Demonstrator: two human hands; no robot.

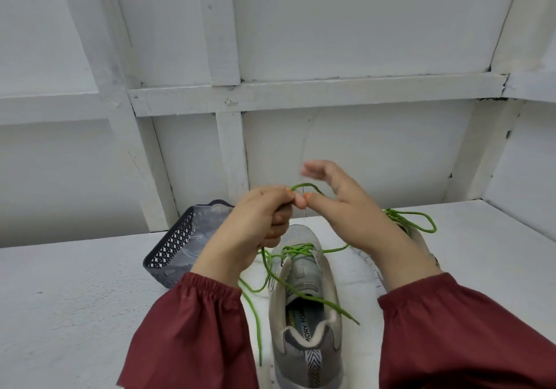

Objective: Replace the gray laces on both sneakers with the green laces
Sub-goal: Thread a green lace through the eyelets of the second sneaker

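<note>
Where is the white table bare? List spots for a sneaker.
Bare: the white table left of the dark perforated plastic basket and in front of it; also the far right, beyond the second sneaker with the tied green bow. Crowded: the middle, where the gray mesh sneaker sits among loose green lace ends.

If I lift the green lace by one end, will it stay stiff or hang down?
Probably floppy: the green lace droops in curves from the left hand and trails over the sneaker. Likely very light, since it is thin cord.
</note>
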